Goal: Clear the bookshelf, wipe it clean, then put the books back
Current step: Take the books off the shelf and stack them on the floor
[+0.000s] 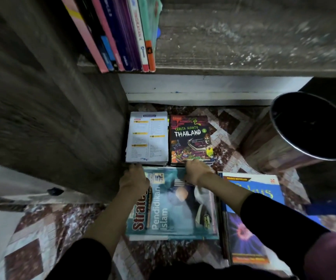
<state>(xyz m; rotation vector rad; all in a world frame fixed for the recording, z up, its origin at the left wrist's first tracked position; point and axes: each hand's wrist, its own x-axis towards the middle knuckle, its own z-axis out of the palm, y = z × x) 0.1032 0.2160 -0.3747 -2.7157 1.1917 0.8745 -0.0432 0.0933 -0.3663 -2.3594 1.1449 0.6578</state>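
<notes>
Book with white pages lies just ahead of left hand, which grips its near edge; right hand grips Thailand book.

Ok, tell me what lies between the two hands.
In the head view, the far end of the teal Pendidikan Islam book fills the gap between the left hand and the right hand.
</notes>
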